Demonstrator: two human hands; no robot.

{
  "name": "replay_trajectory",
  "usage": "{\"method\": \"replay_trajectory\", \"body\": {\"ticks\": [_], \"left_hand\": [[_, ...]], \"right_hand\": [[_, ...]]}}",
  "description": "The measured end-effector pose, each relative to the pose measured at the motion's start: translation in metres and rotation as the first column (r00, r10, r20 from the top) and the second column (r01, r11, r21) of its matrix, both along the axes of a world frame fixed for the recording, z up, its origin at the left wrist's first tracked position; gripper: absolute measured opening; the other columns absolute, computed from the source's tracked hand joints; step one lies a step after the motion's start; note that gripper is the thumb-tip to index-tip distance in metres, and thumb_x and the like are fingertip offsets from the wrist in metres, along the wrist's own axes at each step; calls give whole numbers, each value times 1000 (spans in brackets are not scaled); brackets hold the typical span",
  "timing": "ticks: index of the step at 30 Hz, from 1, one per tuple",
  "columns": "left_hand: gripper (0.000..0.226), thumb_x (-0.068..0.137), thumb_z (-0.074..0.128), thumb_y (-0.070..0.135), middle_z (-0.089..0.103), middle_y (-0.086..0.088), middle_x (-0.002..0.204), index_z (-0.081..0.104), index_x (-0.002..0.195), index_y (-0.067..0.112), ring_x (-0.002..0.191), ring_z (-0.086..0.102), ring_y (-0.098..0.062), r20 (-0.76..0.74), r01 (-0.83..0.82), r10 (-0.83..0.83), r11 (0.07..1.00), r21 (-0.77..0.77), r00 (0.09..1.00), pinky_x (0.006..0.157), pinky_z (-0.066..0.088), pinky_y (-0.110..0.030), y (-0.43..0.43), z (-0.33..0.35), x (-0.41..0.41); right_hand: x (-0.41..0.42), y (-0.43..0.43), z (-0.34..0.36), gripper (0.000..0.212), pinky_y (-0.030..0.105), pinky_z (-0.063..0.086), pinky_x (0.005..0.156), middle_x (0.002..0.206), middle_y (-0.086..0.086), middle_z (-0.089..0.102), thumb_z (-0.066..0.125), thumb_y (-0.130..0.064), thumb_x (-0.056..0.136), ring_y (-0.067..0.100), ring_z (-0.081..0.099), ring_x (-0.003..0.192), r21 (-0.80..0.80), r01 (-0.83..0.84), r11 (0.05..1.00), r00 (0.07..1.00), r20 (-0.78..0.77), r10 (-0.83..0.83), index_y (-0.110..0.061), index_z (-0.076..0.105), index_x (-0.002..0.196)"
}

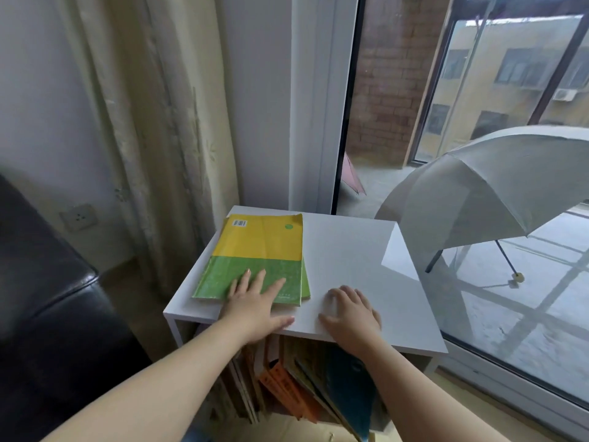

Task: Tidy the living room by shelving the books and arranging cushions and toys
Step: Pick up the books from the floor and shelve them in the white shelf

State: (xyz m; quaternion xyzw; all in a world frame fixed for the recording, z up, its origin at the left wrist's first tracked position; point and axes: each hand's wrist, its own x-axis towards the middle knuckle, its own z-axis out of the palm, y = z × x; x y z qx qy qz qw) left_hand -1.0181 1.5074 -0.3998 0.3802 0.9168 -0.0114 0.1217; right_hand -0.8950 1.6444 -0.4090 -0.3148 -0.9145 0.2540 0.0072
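Flat yellow-and-green book (258, 256), creased cover

Soft daylight comes through the window (478, 106) at right, putting a bright glare patch on the far right corner of the white shelf top (350, 250) and crossed frame shadows on the balcony floor (526, 298). The black sofa (47, 314) at left sits in dim shade. Motion blur smears the fingers of the right hand (350, 317). Wide-angle distortion bows the curtain (143, 122) and window frame toward the edges; the whole picture is slightly soft
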Motion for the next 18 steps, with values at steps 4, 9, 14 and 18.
{"method": "replay_trajectory", "body": {"ticks": [4, 9, 14, 18], "left_hand": [[60, 97, 30, 50, 7, -3, 159, 7, 149, 34, 145, 8, -29, -157, 18, -25, 999, -46, 987, 114, 21, -43, 4, 3, -6], [38, 102, 28, 26, 49, -3, 135, 35, 140, 21, 124, 47, -28, -172, 88, -83, 996, 23, 982, 89, 47, -37, 0, 5, -13], [31, 102, 28, 27, 58, -3, 88, 50, 122, 17, 77, 55, -24, -183, 135, -66, 909, 394, 981, 59, 35, -29, -7, 12, -6], [35, 93, 35, 33, 65, -5, 74, 61, 108, 15, 68, 62, -27, -340, 350, -147, 651, 674, 929, 51, 45, -30, -1, 37, 8]], "right_hand": [[-2, 0, -1, 53, 34, 9, 114, 155, -12, 15, 43, -37, 93, 12, 3, 145, -4, 6, 1000, 1000, 1, -6, -32, 28, 143], [1, 5, 0, 53, 32, 8, 114, 156, -13, 15, 49, -38, 91, 11, 3, 146, -98, 2, 995, 1000, -12, -3, -33, 34, 141], [-1, 9, 9, 63, 35, 25, 113, 151, -3, 31, 60, -25, 87, 18, 26, 139, -308, 12, 951, 990, -130, -54, -29, 31, 143], [-9, 19, 37, 89, 35, 34, 106, 154, -1, 22, 66, -16, 82, 25, 32, 136, -155, 64, 986, 967, -236, -100, -33, 10, 149]]}}
